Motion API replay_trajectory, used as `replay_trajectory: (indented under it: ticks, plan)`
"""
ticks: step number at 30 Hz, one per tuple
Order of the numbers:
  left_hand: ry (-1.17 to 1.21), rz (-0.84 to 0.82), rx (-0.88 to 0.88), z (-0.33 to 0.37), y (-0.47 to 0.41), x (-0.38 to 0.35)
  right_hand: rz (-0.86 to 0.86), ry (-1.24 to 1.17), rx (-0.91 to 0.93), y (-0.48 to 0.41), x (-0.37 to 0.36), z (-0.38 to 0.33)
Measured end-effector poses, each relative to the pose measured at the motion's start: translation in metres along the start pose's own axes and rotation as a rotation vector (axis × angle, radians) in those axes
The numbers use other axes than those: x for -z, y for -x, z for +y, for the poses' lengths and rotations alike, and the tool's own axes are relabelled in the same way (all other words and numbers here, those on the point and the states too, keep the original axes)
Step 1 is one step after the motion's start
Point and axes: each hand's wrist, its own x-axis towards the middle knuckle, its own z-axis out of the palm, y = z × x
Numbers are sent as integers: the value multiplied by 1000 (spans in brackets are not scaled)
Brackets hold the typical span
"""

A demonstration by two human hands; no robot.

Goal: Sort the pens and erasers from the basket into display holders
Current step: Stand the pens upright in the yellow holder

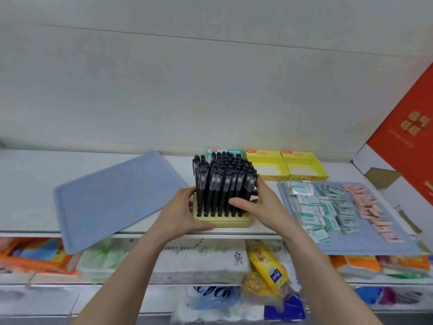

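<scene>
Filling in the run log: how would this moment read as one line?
left hand: grips pen holder base | right hand: grips pens | pens: upright in pen holder | erasers: loose on blue tray at right

On the shelf [28, 184] the pen holder [222, 220] stands in the middle with pens [225, 181] upright in it. A tray [112, 198] lies to its left, overhanging the front edge. To its right lies a second tray [365, 245] with erasers [328, 212] on it, and two open boxes [267, 168] sit behind that.

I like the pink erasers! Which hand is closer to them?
Right. The right hand grips the pens on the side facing the pink erasers; the left hand holds the pen holder on its far side.
</scene>
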Motion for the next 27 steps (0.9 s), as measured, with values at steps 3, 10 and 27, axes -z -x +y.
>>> replay_trajectory:
  ticks: [3, 10, 27]
  plan:
    - [91, 2, -16, 4, -1, 0, -10, 22, -2, -3, 8, -5]
    - [198, -2, -100, 29, -19, 2, 114, 6, 65, -5, 36, -17]
    - [105, -63, -311, 216, -166, -118, 254, -34, -36, -19, 262, 43]
